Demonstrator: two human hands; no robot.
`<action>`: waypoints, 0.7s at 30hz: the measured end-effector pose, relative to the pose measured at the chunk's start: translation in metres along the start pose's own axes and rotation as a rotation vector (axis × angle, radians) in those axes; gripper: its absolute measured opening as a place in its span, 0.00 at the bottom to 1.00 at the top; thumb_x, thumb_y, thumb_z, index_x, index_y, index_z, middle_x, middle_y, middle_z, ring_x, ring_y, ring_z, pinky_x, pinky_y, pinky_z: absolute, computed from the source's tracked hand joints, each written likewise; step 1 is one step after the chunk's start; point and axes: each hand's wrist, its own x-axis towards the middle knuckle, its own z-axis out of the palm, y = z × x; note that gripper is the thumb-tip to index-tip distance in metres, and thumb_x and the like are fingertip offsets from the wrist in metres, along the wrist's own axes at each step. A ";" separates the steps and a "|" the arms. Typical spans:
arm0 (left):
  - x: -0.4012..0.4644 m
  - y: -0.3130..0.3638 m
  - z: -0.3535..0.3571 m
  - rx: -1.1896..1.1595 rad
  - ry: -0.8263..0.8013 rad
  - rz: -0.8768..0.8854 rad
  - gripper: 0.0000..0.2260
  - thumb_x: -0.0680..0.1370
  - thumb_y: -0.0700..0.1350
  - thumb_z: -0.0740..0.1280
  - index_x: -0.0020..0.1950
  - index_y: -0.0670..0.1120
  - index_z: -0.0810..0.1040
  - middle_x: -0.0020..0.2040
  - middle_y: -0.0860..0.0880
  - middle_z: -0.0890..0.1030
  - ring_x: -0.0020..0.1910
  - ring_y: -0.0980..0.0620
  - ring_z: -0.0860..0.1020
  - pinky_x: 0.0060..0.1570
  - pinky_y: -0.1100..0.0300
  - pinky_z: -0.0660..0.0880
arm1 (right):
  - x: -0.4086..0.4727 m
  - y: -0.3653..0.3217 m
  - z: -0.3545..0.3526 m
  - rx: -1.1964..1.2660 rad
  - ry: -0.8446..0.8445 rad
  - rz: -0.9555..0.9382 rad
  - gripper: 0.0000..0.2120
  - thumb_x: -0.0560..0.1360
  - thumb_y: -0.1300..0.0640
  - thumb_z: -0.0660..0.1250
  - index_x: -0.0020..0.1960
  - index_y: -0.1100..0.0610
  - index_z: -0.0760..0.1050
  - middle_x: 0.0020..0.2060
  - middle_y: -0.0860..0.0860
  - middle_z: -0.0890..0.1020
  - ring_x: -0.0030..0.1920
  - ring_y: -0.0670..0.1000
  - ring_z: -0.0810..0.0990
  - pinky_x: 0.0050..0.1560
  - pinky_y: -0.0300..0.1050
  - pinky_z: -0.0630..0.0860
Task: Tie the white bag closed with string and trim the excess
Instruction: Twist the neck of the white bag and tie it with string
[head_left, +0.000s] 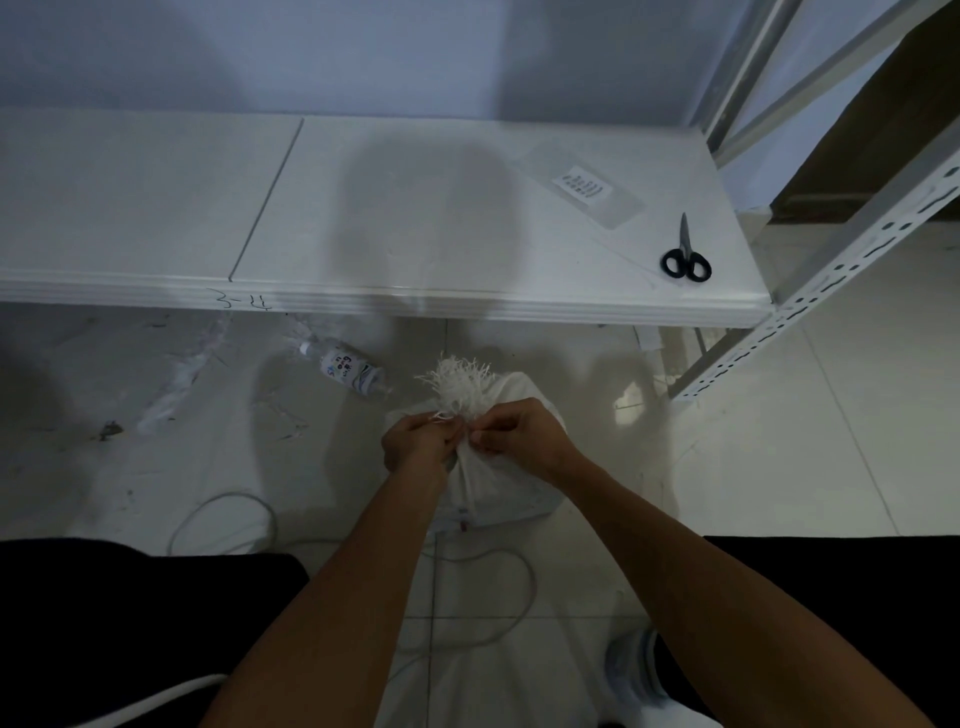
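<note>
Hands first: my left hand and right hand meet just below the middle of the frame, both curled narrow and pinched at the gathered neck of the white bag. The fingertips of the two hands almost touch each other at the neck. I think they nip the string, a thin pale strand showing by the left thumb, but it is too small for me to say how it runs. Above my knuckles the bag's frayed white top fans out. The bag itself stands on the tiled floor, between my forearms.

Scissors with black handles lie shut on the white shelf at the upper right of the frame, well apart from the bag. Beside them sits a clear sleeve with a printed label; its print is unreadable. Handwriting on the shelf's front edge reads roughly "3-14". A plastic bottle lies on its side left of the bag, label illegible.
</note>
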 end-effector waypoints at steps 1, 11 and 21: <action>-0.001 -0.001 0.001 0.024 0.030 0.017 0.11 0.66 0.25 0.75 0.42 0.37 0.80 0.40 0.37 0.82 0.32 0.46 0.84 0.36 0.58 0.83 | -0.001 -0.001 0.002 -0.026 0.008 -0.017 0.04 0.70 0.66 0.75 0.45 0.64 0.85 0.41 0.60 0.87 0.39 0.49 0.84 0.44 0.40 0.82; -0.002 -0.008 0.005 0.165 0.077 0.049 0.12 0.63 0.31 0.80 0.43 0.38 0.82 0.38 0.39 0.84 0.39 0.41 0.84 0.48 0.47 0.83 | -0.009 -0.003 0.018 -0.265 0.168 -0.101 0.05 0.72 0.58 0.74 0.46 0.57 0.80 0.38 0.53 0.87 0.36 0.42 0.82 0.39 0.37 0.77; -0.012 0.006 0.002 0.114 -0.206 -0.080 0.08 0.73 0.22 0.65 0.42 0.33 0.77 0.38 0.37 0.78 0.31 0.47 0.81 0.26 0.63 0.79 | -0.004 -0.002 0.018 -0.433 0.230 -0.107 0.02 0.71 0.59 0.73 0.40 0.58 0.83 0.38 0.54 0.84 0.36 0.46 0.77 0.37 0.30 0.66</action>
